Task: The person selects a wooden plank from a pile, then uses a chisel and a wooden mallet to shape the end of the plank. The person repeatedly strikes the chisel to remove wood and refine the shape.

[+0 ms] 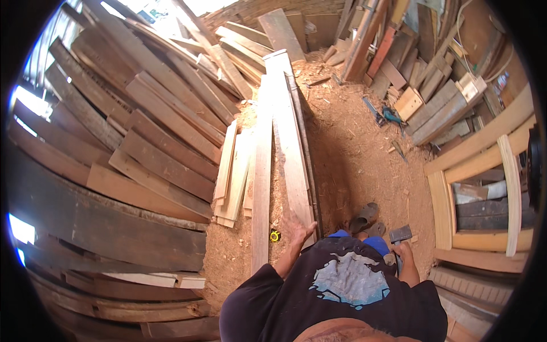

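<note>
Hammer [400, 234] sits in right hand [403, 251]; left hand [296, 227] presses plank [292, 148].

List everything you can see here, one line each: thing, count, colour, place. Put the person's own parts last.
Long planks: a few, pale wood, lying lengthwise in the middle.
Short boards: a small stack, pale, left of the long planks.
Leaning boards: many, brown and grey, stacked at left.
Tape measure: one, yellow, on the sawdust beside the plank ends.
Sawdust floor: one, reddish brown, centre right.
Offcuts pile: many, mixed browns, upper right.
Wooden frame: one, light wood, right edge.
Sandals: two, grey-brown, on the person's feet.
Hammer: one, grey head, in the right hand.
Left hand: one, open, flat on a long plank's near end.
Right hand: one, grip shut on the hammer.
</note>
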A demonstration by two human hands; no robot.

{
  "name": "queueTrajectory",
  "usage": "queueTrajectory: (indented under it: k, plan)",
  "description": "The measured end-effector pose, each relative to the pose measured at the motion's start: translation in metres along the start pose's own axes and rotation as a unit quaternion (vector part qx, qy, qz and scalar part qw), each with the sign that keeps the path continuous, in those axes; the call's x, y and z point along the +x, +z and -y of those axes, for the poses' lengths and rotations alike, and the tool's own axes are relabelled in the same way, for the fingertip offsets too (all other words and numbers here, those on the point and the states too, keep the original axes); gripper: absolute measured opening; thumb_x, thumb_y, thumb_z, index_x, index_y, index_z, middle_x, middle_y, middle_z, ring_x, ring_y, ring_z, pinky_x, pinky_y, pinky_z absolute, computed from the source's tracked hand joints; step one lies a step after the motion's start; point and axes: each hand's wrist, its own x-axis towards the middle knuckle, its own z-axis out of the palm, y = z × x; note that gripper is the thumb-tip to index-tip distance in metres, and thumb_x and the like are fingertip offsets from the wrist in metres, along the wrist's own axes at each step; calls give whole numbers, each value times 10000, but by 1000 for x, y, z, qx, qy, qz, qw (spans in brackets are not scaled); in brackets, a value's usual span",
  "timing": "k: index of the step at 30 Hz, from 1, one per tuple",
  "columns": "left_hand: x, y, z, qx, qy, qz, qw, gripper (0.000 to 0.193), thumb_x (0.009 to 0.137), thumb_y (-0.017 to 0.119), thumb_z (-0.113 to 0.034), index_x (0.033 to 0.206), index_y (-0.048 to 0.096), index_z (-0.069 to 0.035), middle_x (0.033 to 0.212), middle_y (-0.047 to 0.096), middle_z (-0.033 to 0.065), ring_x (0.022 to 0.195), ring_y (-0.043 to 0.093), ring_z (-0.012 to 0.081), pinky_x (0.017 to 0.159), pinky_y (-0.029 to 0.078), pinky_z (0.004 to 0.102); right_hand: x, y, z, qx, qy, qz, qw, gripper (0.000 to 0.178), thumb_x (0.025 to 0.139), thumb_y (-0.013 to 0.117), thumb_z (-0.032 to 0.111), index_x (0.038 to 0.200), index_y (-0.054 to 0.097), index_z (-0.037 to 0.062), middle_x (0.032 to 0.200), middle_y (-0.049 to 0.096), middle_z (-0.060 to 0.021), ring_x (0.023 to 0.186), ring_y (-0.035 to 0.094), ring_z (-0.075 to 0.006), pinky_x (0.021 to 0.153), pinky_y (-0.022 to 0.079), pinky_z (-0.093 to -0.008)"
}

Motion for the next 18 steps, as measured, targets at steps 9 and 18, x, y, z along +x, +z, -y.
queueTrajectory:
  k: [9,18]
  plan:
    - [-4,33,23,15,-25,111,993,1444,606,869,-565,1574,-112,-132,1468,236,388,1360,282,532,1144,220,585,80,20,-47,161,20,-45,986,385,685,796,108,987,667,-92,855,670,-159,772,648,-265,685,522,-462]
    - [37,2,-1,-35,-7,91,995,1369,641,867,-451,1584,-82,-165,1429,234,435,1359,263,541,1139,263,522,18,-9,-5,177,-13,16,984,313,739,799,126,879,667,-120,785,651,-118,714,601,-211,594,483,-414]
